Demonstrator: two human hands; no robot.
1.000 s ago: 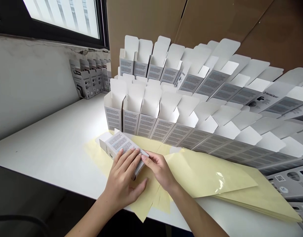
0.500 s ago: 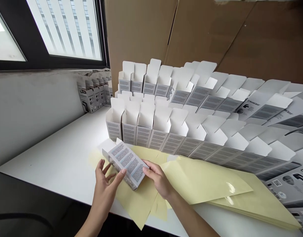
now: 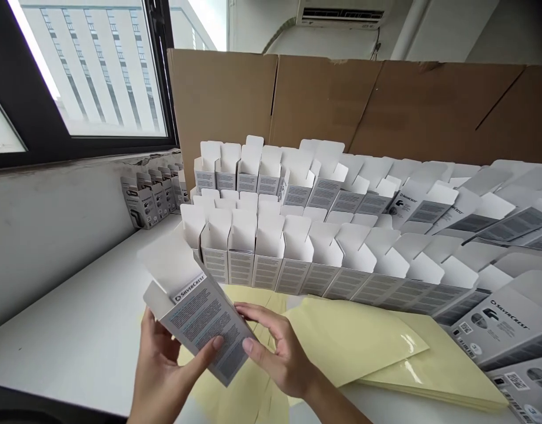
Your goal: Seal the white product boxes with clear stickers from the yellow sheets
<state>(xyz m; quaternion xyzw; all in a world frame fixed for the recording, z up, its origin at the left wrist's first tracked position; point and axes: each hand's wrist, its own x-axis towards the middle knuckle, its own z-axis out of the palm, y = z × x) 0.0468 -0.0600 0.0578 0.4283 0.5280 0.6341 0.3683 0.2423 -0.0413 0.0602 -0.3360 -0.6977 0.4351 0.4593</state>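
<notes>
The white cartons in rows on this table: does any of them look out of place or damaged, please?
Yes. At the right front corner, a SilverCrest carton lies flat, while the cartons in the rows stand upright with their flaps open. No tear or crush can be seen from this view.

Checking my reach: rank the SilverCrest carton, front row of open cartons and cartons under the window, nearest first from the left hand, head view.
Left hand:
1. SilverCrest carton: in hand.
2. Front row of open cartons: ahead, right.
3. Cartons under the window: farthest, by the wall.
</notes>
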